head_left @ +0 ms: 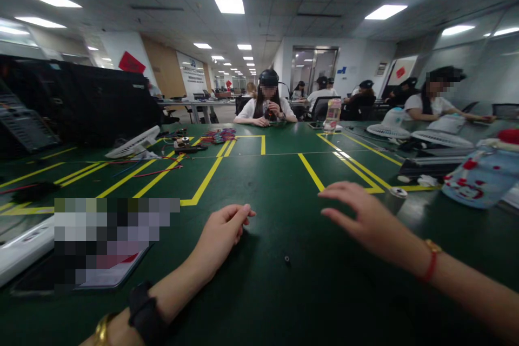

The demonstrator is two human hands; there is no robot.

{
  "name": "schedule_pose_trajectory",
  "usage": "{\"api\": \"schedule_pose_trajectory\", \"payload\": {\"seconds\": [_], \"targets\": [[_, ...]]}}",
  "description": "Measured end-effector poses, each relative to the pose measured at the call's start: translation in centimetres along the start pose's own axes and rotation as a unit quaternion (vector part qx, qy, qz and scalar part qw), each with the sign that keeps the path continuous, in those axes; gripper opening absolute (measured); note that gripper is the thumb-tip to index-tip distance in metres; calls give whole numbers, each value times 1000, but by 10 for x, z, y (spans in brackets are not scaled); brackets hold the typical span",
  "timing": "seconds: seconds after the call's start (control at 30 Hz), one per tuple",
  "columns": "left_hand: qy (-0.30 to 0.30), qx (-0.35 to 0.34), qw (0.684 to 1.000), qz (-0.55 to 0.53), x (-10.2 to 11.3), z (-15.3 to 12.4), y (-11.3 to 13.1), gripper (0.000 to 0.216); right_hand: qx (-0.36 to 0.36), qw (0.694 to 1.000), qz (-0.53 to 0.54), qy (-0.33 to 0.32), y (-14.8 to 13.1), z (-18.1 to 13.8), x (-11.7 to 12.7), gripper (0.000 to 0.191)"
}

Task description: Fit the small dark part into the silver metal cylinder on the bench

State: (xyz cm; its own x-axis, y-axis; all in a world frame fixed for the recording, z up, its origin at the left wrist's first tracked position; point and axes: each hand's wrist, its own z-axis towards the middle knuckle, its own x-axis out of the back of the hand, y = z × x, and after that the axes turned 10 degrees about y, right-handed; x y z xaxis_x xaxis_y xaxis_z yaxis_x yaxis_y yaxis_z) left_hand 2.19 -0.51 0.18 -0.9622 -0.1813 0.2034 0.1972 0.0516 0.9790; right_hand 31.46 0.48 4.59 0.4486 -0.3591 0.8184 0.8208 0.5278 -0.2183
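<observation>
My left hand [221, 232] rests on the green table [275, 184] with its fingers curled loosely inward; nothing shows in them. My right hand [365, 219] hovers just above the table, palm down, fingers stretched out and apart, holding nothing. A tiny dark part [287, 259] lies on the table between the two hands, nearer me. A small metal can [395, 199] stands just beyond my right hand. My left wrist wears a black band and a gold bangle, my right a red cord.
A blurred flat device [101, 248] lies at my left, beside a white strip [24, 251]. A blue and red bag [482, 175] sits right. White fan parts [135, 143], wires [219, 135] and a bottle [332, 116] lie farther off. People sit across the table [267, 105].
</observation>
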Motion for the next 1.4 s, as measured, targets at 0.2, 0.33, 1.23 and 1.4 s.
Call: {"api": "schedule_pose_trajectory", "payload": {"seconds": [0.2,0.33,1.23,1.4], "targets": [[1,-10,1000,3,0,-2,1,39,69,980,145,-115,-70,-22,-42,18],[-5,2,1000,-6,0,-1,0,39,-11,998,42,-45,-23,-5,-5,25],[-2,-5,1000,-23,1,3,-6,37,-322,917,-171,-159,150,15,76,33],[0,-4,1000,-8,0,2,-4,36,-304,927,-119,-184,160,13,78,35]]}}
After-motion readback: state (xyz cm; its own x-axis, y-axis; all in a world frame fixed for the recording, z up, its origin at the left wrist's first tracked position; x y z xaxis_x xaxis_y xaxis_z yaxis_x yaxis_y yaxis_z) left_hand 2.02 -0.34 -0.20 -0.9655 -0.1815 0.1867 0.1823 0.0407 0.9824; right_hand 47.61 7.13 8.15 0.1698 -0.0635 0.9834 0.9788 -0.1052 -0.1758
